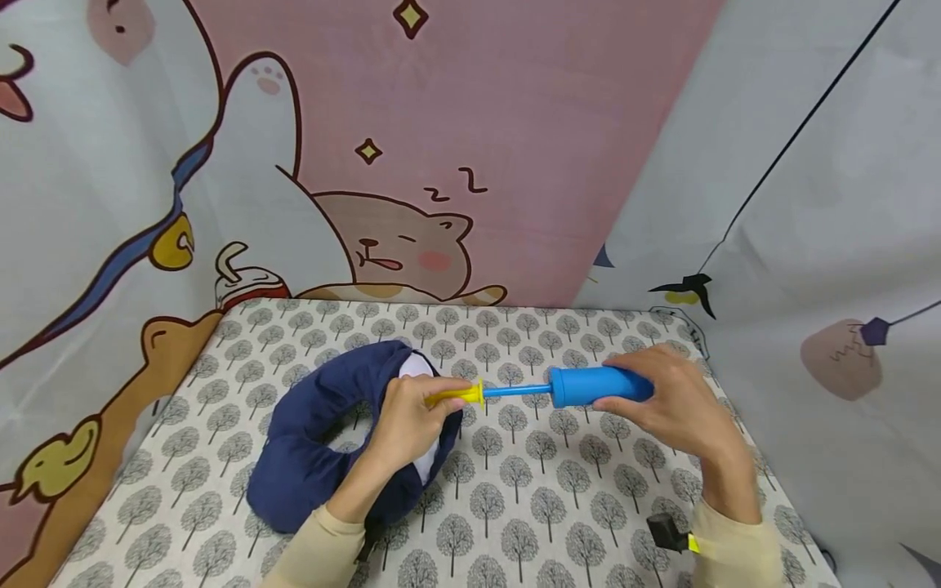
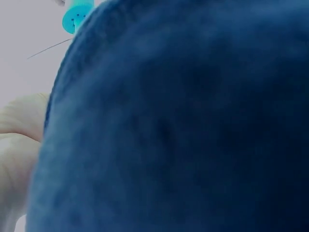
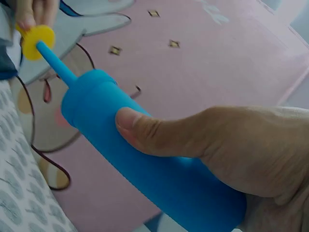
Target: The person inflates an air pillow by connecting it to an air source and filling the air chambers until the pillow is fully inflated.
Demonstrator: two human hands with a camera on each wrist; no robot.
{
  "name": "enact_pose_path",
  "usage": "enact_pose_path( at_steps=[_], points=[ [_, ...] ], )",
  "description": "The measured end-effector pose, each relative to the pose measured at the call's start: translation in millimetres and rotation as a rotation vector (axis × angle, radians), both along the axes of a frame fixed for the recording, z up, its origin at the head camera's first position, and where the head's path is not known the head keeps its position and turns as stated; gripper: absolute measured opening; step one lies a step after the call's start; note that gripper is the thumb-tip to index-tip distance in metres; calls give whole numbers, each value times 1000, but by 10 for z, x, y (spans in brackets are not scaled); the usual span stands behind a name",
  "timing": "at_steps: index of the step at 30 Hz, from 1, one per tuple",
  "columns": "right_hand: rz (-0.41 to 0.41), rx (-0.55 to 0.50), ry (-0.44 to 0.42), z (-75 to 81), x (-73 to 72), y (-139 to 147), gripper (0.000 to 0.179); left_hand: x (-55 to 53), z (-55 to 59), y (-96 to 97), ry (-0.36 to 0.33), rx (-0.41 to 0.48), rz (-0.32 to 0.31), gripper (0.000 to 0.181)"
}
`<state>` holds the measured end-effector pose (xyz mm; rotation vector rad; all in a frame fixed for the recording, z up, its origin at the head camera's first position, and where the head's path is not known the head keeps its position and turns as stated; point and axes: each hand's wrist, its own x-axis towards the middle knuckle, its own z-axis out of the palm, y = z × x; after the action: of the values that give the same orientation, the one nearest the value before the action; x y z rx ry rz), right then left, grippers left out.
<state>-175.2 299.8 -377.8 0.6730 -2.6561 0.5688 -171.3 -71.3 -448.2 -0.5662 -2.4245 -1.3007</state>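
A blue hand pump [image 1: 588,385] is held level above the table, its thin blue rod [image 1: 517,390] drawn out of the barrel towards the left. My right hand [image 1: 672,396] grips the barrel; in the right wrist view the thumb [image 3: 145,130] lies along its side. With thumb and fingers my left hand [image 1: 408,420] pinches the yellow flanged end piece [image 1: 474,394] of the rod. Beneath the left hand and forearm is a navy U-shaped neck pillow [image 1: 309,441] with a white patch [image 1: 416,367]. Its dark fabric [image 2: 169,121] fills most of the left wrist view.
The table is covered by a tree-print cloth [image 1: 547,506]. Behind it hangs a pink and white cartoon curtain [image 1: 529,163], which continues down both sides. A small black object [image 1: 667,532] with a yellow tab is at the right wrist.
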Motion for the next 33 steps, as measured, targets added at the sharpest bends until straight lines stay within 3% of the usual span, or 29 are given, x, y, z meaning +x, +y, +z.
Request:
enact_pose_path(
  at_steps=[8,15,18,21,24,26,28,30,33],
  points=[
    [28,-6,4,-67,-18,-387,55,-17,-53,-13,93,7,-12,27],
    [38,-9,8,-187,-35,-673,54,-179,-381,-51,166,30,-38,29],
    [53,-8,36,-238,-38,-763,54,-181,-410,-32,164,19,-29,32],
    [55,-8,66,-273,-38,-818,56,-109,-300,2,139,12,-8,33],
    [49,-7,93,-280,-36,-833,58,-104,-272,13,89,7,-3,31],
    [45,-9,98,-277,-36,-829,58,-50,-157,32,31,-3,0,29],
    [36,-6,90,-275,-37,-819,59,-50,-147,37,1,-8,-4,28],
    [24,-5,68,-280,-44,-808,58,17,-29,57,-28,-17,-1,29],
    [10,0,38,-290,-56,-791,57,25,-13,48,-34,-27,-1,32]
  ],
)
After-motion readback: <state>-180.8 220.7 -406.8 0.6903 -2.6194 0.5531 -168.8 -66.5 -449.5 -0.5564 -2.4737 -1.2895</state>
